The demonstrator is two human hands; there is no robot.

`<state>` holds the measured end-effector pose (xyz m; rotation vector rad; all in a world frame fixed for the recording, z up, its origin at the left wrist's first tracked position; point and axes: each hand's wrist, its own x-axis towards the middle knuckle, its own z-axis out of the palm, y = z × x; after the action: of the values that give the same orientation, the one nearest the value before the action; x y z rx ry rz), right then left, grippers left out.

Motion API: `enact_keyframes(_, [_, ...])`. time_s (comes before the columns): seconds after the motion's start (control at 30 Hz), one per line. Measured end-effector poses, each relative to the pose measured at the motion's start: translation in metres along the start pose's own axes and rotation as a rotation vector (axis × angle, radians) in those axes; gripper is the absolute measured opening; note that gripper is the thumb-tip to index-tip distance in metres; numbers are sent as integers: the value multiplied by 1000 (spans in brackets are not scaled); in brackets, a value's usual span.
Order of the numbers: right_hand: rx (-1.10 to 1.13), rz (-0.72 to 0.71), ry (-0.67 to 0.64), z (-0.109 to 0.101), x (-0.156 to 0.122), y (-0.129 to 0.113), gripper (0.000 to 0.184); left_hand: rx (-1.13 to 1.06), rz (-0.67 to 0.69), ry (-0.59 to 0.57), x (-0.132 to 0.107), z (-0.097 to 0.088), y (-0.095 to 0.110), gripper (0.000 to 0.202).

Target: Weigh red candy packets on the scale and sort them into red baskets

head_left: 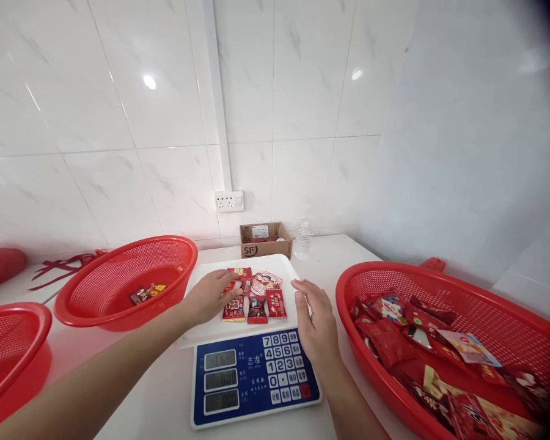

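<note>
My left hand (211,296) is open, palm down, over the left side of the scale's white tray (275,261). Its fingertips reach the edge of several small red snack packets (256,296) lying in a cluster there. At the tray's right edge, my right hand (316,318) is open, with fingers slightly bent and nothing in it. A gap separates it from the packets. Below the tray, the blue weighing scale panel (256,379) shows three small displays on its left and a number keypad on its right. My right hand partly covers the panel's upper right side.
On the right stands a big red basket (348,275) full of mixed snack packets. To the left are a red basket (183,244) with a few packets and another red basket (36,311). Behind the tray sit a cardboard box (266,248) and a clear plastic bottle (304,235).
</note>
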<state>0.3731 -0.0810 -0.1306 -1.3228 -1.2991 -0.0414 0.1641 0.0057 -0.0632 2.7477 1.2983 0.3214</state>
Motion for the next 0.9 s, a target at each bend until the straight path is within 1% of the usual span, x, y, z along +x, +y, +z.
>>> enact_keyframes(0.1, [20, 5, 5, -1, 1, -1, 31, -20, 21, -6, 9, 2, 2, 64])
enact_keyframes(0.2, [17, 16, -4, -1, 2, 1, 32, -22, 0, -75, 22, 9, 8, 75])
enact_keyframes(0.3, [15, 25, -7, -1, 3, 4, 33, -24, -14, -125, 34, 16, 18, 79])
enact_keyframes(0.4, [13, 29, -8, 0, 3, 6, 33, -20, -22, -168, 39, 21, 29, 82])
enact_keyframes(0.53, [18, 25, -17, 0, 2, 6, 33, -9, -25, -201, 41, 25, 44, 82])
enact_keyframes(0.67, [22, 31, -21, -1, 2, 4, 33, 1, -23, -216, 39, 29, 54, 82])
enact_keyframes(0.77, [17, 27, -21, -1, 2, 4, 33, 9, -12, -219, 37, 32, 57, 80])
enact_keyframes(0.9, [8, 5, -17, -1, 2, 6, 33, -13, 31, -221, 34, 33, 52, 76])
